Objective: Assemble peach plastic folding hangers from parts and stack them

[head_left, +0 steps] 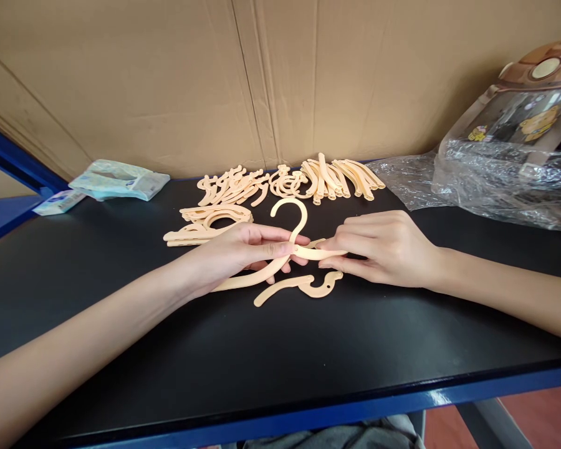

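Note:
Between my two hands is a peach-coloured plastic clothes hanger [303, 215], its hook pointing up and away from me. My left hand [250, 246] is closed on it at the joint below the hook, thumb on top. One long curved arm runs out beneath this hand toward the lower left. On the other side, my right hand [378, 246] pinches the short arm that leads right from the joint. Just below, on the black tabletop, lie a loose curved arm piece [280, 290] and a hook piece [322, 287], touching or overlapping.
Folded hangers [210, 224] are stacked behind my left hand. Farther back lie piles of small curved pieces [234, 186], hook pieces [287, 182] and long arm pieces [327, 181]. A tissue pack [116, 179] is at left; a bottle [523, 118] in clear plastic [486, 187] stands right.

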Tool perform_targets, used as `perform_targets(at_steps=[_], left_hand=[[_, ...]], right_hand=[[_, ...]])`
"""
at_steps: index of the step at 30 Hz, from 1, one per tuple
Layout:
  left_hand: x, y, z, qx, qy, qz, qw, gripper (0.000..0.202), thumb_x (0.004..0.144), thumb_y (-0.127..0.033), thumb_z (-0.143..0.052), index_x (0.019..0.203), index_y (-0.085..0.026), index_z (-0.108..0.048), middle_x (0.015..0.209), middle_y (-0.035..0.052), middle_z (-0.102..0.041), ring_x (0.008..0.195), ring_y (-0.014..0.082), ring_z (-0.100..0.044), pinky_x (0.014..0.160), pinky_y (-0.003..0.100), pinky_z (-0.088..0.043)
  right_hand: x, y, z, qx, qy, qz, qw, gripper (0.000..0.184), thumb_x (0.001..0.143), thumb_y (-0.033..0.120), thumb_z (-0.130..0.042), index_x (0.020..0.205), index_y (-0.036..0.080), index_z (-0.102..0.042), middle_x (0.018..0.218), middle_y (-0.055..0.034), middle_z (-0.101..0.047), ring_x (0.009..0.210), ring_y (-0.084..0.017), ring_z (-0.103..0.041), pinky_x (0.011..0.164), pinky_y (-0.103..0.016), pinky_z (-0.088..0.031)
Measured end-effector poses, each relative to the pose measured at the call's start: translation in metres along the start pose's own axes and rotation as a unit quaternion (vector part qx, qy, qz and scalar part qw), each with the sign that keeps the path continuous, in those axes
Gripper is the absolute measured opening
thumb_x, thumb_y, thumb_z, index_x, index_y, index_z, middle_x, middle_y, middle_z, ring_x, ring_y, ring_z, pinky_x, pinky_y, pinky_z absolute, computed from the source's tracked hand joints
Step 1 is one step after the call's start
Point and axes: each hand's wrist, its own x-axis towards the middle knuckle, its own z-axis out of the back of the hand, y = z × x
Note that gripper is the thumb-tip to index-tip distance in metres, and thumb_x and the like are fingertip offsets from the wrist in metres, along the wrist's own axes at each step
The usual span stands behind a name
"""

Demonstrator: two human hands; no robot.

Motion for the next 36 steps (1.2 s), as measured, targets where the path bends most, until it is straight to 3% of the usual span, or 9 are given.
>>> perform_targets(at_steps=[7,16,20,26,36], left_hand=[[-0.0002,-0.0003,-0.0006,-0.018,0.0,0.012,1.0,0.021,0.091,-0.034,-0.066,0.109,-0.029,-0.075,0.095,0.0027,-0.078,0.097,0.0157,-0.07,0.068,0.015,-0.051],[-0.0033,-0.0026,-0.0007,0.002,0.004,0.01,1.0,0.023,0.085,-0.034,-0.069,0.107,-0.029,-0.077,0.091,0.0012,-0.079,0.101,0.0188,-0.07,0.069,0.017,-0.05],[-0.0022,-0.0026,-0.0002,0.001,0.02,0.013,1.0,0.026,0.088,-0.035,-0.066,0.112,-0.029,-0.075,0.094,0.0027,-0.079,0.093,0.0165,-0.07,0.068,0.017,-0.051],[-0.0013,-0.0033,-0.0019,-0.026,0.031,0.02,0.999,0.022,0.088,-0.027,-0.064,0.107,-0.027,-0.077,0.098,0.0027,-0.078,0.065,0.0084,-0.064,0.058,0.014,-0.051],[-0.0012,-0.0035,-0.0003,-0.003,0.03,-0.004,1.0,0.022,0.089,-0.03,-0.065,0.106,-0.024,-0.077,0.099,0.0038,-0.078,0.066,0.0093,-0.066,0.057,0.013,-0.053]], right_hand=[[0.0017,-0.0023,-0.0003,0.029,0.014,-0.01,0.999,0.024,0.098,0.033,-0.053,0.09,0.016,-0.068,0.073,-0.0017,-0.065,0.064,-0.014,-0.052,0.061,-0.027,-0.038],[0.0022,-0.0004,0.0001,-0.003,0.018,0.002,1.0,0.021,0.098,0.03,-0.052,0.092,0.017,-0.068,0.077,-0.0023,-0.068,0.066,-0.015,-0.05,0.062,-0.028,-0.037],[0.0022,-0.0009,0.0009,-0.005,0.018,0.007,1.0,0.022,0.099,0.03,-0.052,0.093,0.017,-0.068,0.077,-0.0017,-0.069,0.067,-0.014,-0.051,0.062,-0.028,-0.037],[0.0018,-0.0037,0.0011,-0.074,0.006,0.044,0.996,0.028,0.1,0.027,-0.048,0.082,0.017,-0.067,0.074,-0.0013,-0.068,0.066,-0.014,-0.051,0.059,-0.03,-0.034],[0.0019,-0.0077,-0.0009,-0.06,0.0,0.041,0.997,0.028,0.1,0.029,-0.048,0.084,0.015,-0.067,0.076,-0.0026,-0.07,0.07,-0.015,-0.058,0.064,-0.031,-0.037]])
